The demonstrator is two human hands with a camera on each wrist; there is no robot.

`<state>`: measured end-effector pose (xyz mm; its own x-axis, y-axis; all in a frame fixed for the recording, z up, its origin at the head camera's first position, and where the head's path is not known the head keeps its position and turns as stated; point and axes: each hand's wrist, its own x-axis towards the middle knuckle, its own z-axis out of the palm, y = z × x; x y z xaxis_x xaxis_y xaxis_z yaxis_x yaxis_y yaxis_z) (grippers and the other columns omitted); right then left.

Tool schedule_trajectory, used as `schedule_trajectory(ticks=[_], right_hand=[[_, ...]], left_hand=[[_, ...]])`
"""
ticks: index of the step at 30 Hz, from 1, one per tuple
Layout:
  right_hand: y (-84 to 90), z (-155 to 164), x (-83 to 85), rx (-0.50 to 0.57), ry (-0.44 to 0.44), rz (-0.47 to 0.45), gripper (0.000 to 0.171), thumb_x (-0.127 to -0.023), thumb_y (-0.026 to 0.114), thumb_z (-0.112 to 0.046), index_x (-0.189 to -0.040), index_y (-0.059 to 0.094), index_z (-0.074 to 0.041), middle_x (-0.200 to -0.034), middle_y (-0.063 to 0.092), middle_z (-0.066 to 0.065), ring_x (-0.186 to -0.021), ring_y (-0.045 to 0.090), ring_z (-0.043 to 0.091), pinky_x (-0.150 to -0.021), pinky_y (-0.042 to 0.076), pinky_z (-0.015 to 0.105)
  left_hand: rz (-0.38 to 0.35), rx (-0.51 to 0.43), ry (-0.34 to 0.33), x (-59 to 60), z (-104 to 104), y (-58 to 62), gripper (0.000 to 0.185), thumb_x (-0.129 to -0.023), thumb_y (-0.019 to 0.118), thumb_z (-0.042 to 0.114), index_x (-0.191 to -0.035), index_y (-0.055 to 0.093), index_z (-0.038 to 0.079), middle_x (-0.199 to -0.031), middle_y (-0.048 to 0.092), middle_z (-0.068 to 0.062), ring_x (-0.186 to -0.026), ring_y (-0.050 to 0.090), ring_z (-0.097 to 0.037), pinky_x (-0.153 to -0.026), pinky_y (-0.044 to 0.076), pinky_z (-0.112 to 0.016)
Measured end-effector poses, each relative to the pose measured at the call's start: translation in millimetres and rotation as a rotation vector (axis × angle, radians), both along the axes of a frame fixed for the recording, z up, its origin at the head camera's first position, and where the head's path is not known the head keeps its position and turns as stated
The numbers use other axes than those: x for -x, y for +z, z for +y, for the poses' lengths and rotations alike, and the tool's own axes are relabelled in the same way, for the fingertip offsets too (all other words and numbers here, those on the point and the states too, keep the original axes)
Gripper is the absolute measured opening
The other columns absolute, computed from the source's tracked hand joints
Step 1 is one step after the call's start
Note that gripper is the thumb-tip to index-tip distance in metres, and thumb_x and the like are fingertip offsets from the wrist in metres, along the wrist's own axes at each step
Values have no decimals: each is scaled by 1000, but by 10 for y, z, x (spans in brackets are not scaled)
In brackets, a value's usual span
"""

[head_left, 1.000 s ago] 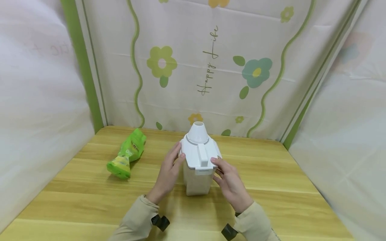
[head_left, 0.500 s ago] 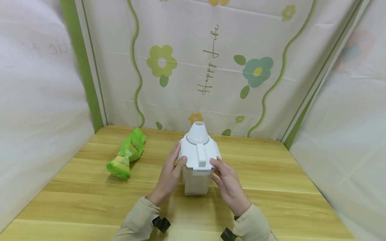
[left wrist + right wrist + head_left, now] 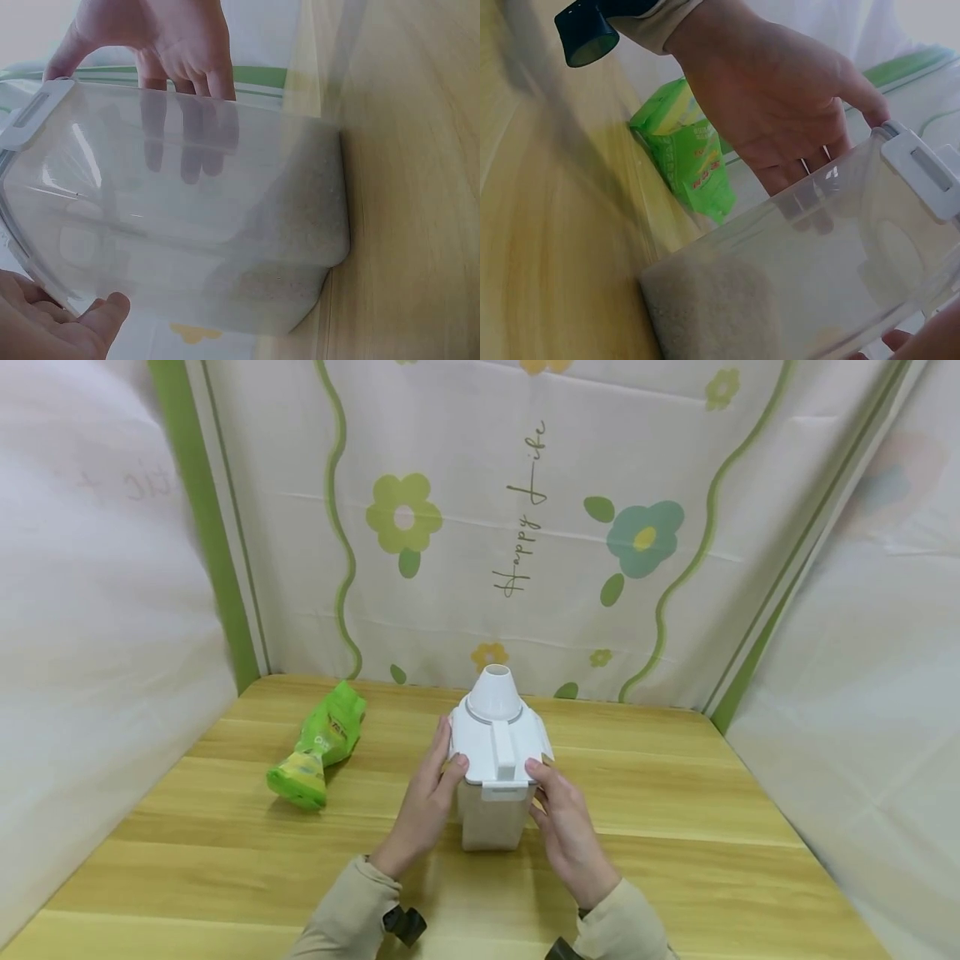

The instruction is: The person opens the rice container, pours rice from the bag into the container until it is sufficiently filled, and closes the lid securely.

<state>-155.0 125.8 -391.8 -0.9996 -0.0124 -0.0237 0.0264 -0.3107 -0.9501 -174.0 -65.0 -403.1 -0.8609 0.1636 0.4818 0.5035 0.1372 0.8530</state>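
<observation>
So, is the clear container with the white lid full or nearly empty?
Partly filled. Through the clear wall of the container, pale grains fill only the bottom part; the rest looks empty. The white lid sits on top.

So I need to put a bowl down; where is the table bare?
Bare wood lies right of the container, out to the right curtain, and along the near-left edge below the green bag. The middle is crowded: left hand and right hand flank the container.

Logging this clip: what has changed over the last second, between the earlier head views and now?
Very little. Both hands slid slightly nearer along the clear container: the left hand and right hand still press its sides, thumbs on the white lid. The container and green pouch stayed put.
</observation>
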Motion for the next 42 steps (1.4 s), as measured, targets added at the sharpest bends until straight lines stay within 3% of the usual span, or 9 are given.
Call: schedule_trajectory(ticks=[18,27,42], right_hand=[[-55,-1,9,-32,-3,11,55,-94,59,-32,-134,52,4,-130,54,12,-119,50,24,-103,36,41],[-34,-11,17,9,-30,28,51,-95,60,-30,-130,54,6,-124,57,11,-116,52,24,-103,37,43],[-53,-8,-15,7,-9,24,54,-95,59,-33,-134,52,4,-131,52,12,-120,47,26,-103,35,44]], left_hand=[[-37,-2,-26,16,-31,-26,62,-108,40,33,-156,13,5,-160,8,2,-146,8,-13,-117,9,-36],[-40,-29,-53,50,-20,-14,62,-107,41,32,-157,13,6,-161,7,3,-146,7,-12,-117,9,-36],[-45,-40,-46,44,13,-32,63,-108,40,29,-156,10,4,-161,6,2,-146,6,-13,-117,9,-36]])
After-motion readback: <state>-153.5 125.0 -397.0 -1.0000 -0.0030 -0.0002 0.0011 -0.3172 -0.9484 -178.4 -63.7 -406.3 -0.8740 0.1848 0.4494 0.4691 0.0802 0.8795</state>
